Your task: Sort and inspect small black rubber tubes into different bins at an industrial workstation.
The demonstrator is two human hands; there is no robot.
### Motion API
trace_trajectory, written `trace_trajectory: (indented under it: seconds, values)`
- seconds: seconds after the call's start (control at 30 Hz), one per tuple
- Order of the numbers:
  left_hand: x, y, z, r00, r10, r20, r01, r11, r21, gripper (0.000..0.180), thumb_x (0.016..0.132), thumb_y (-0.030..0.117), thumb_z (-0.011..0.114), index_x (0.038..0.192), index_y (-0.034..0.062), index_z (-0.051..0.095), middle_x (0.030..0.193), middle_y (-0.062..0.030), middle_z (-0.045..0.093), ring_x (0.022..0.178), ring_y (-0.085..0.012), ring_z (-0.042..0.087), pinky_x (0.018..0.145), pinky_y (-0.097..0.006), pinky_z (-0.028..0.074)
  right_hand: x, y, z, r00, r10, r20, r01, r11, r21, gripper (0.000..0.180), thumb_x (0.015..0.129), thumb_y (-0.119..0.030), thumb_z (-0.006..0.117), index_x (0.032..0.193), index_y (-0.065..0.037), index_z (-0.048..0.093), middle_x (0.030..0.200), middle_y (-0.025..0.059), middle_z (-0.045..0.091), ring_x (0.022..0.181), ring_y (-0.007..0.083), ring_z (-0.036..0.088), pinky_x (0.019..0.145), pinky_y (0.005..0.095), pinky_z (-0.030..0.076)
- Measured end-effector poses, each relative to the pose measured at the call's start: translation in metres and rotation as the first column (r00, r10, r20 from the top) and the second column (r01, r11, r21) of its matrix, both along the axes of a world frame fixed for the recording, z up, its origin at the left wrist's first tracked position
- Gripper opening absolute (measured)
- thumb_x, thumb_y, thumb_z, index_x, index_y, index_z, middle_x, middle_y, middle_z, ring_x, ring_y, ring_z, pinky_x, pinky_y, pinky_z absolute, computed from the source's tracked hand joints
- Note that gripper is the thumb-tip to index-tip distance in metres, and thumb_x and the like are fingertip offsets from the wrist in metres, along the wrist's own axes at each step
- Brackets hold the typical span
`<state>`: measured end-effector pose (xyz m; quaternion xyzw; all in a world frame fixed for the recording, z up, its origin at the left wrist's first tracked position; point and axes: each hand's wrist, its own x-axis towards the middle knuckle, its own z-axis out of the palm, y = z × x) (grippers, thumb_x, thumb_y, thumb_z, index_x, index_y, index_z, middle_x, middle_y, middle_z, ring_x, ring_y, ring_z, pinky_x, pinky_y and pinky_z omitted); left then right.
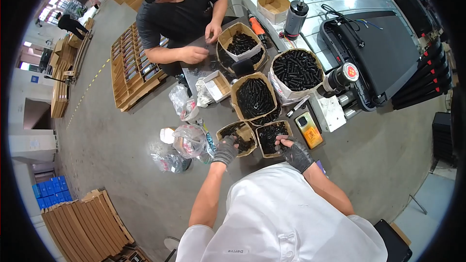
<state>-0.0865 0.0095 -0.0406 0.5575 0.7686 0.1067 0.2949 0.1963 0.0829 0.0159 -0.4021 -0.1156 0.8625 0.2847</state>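
My left hand (225, 151), in a grey glove with bare fingertips, is at the left rim of a small cardboard box (252, 151) of black parts. Its fingers look curled together over the parts; what they hold is too small to make out. A dark fingerless glove covers my right hand (297, 153), at the right side of a second small box (264, 155) of small black pieces. Its thumb and fingers are pinched, with their contents unclear. Just beyond stands a larger box (235, 98) full of black cylindrical parts (254, 98).
A white-sided box (285, 96) of black parts and a yellow-orange phone (309, 130) lie to the right. Across the table a co-worker (182, 19) handles small parts beside another box (258, 63). Plastic bags (190, 140) are at left; a motor-like cylinder (295, 19) stands far right.
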Motion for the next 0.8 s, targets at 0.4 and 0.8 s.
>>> trace_trajectory:
  seconds: [0.4, 0.8]
  values:
    - [0.018, 0.034, -0.011, 0.726, -0.602, -0.332, 0.607, 0.788, -0.101, 0.028, 0.08, 0.018, 0.056, 0.104, 0.0113, 0.068, 0.111, -0.0144, 0.062, 0.1, -0.0289, 0.062, 0.082, -0.04, 0.052, 0.023, -0.023, 0.004, 0.996, -0.091, 0.006, 0.09, 0.994, 0.058, 0.02, 0.091, -0.01, 0.056, 0.108, -0.001, 0.062, 0.092, 0.0074, 0.063, 0.081, 0.0177, 0.062, 0.068, 0.0303, 0.051]
    - [0.015, 0.038, 0.002, 0.733, -0.629, -0.259, 0.633, 0.77, -0.079, 0.02, 0.08, 0.015, 0.058, 0.095, 0.0042, 0.067, 0.104, -0.0172, 0.064, 0.097, -0.0329, 0.062, 0.086, -0.043, 0.049, 0.029, -0.027, 0.007, 0.986, -0.125, -0.114, 0.127, 0.992, 0.012, 0.029, 0.092, -0.011, 0.052, 0.118, 0.001, 0.057, 0.11, 0.0141, 0.063, 0.099, 0.0238, 0.063, 0.088, 0.0347, 0.052]
